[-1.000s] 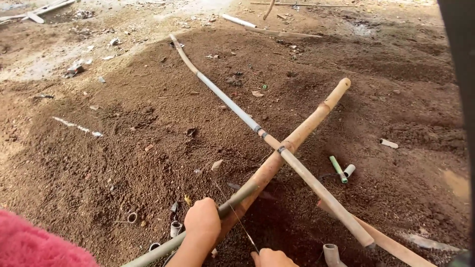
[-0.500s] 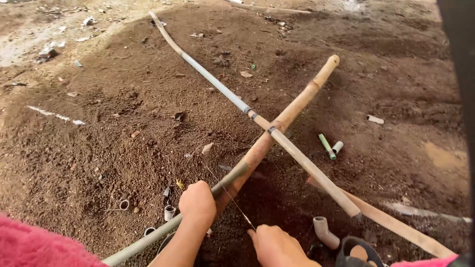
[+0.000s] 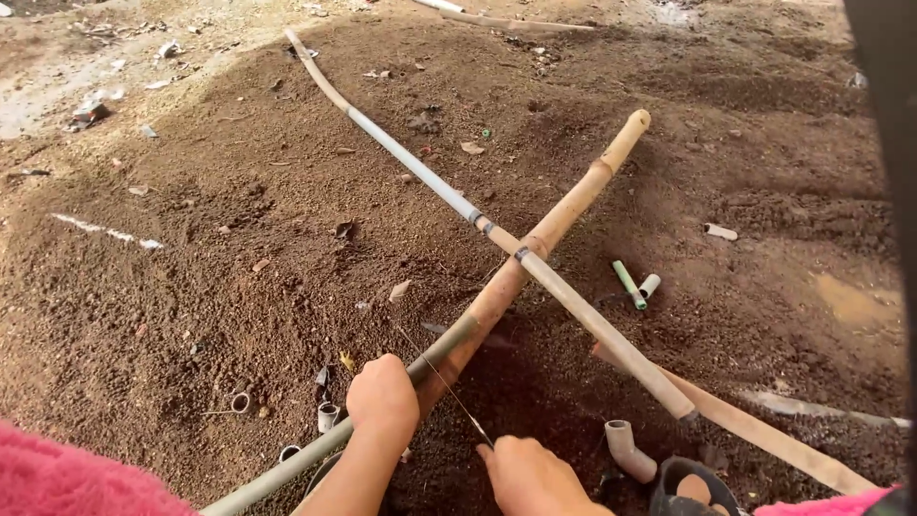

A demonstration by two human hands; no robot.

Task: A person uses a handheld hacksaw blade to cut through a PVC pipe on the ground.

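Gripping a grey-green pipe (image 3: 449,346), the left hand (image 3: 382,399) closes its fingers around the shaft, with the pipe running down and to the left past the wrist and up and to the right out of the fist. Just beyond that hand the pipe ends against a thick bamboo pole (image 3: 544,234), which slants up and away to the right over the brown soil (image 3: 191,287). The right hand (image 3: 530,476) sits just beside the left, lower and to its right, curled shut around the near end of a thin saw blade (image 3: 449,392); the blade rises from it at a slant toward the pipe just past the left hand's knuckles, though whether it touches the pipe cannot be told. A long thin pole (image 3: 592,320), partly grey and partly tan, crosses over the bamboo well ahead of both hands and comes down to the right of the right hand. Just right of the right hand lies a grey pipe elbow (image 3: 626,449). Left of the left hand, short pipe offcuts (image 3: 328,416) stand in the soil. Farther off to the right, past the crossing poles, lie a green stub (image 3: 629,284) and a white stub (image 3: 650,285), side by side.
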